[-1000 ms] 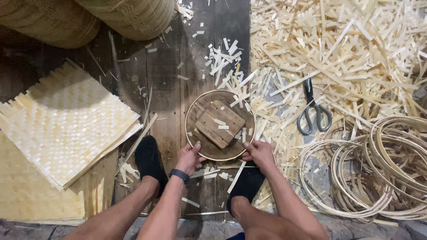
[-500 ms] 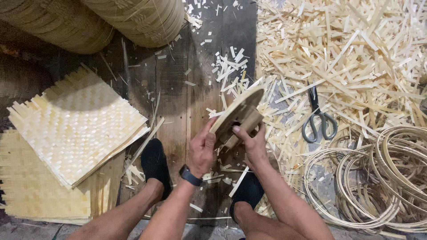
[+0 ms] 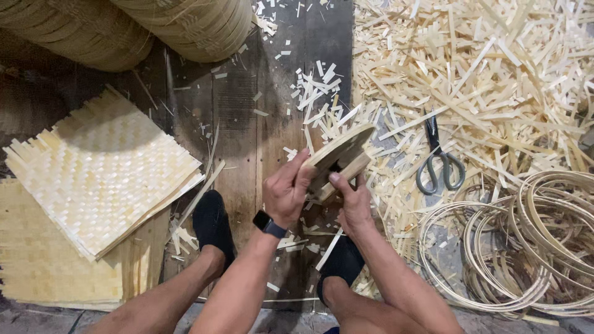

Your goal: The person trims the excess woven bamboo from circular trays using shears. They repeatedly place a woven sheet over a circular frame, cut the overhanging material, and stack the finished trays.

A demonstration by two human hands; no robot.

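Seen from above, a person sits on a dark wooden floor [image 3: 247, 124] with both hands raised at the centre of the frame. A second ago a round wooden disc with a block fixed across it lay flat on the floor, its face up to the camera, with both hands at its near rim. Now the round wooden disc [image 3: 343, 151] is lifted clear of the boards and tipped nearly on edge, so only its thin rim and a slice of the block show. It has gone from resting to being held in the air, just above centre.

The left hand [image 3: 286, 192] grips the disc's lower left edge, fingers closed around it and thumb laid up along the rim. The right hand [image 3: 352, 204] holds from below right, its fingers curled under the block.

Left of centre lies a stack of pale woven mats [image 3: 102, 173]. Along the upper and right side spreads a deep litter of bamboo strips [image 3: 495, 68], with grey-handled scissors [image 3: 439, 161] lying on them. Coiled bamboo hoops [image 3: 532, 241] fill the lower right.

Hard to make out: the disc's face and how the block is joined, both turned away. The right fingertips are hidden behind the block. Two large woven cylinders [image 3: 185, 25] at the top left are cut off by the frame, and both feet in dark shoes [image 3: 213, 226] are partly covered by the arms.
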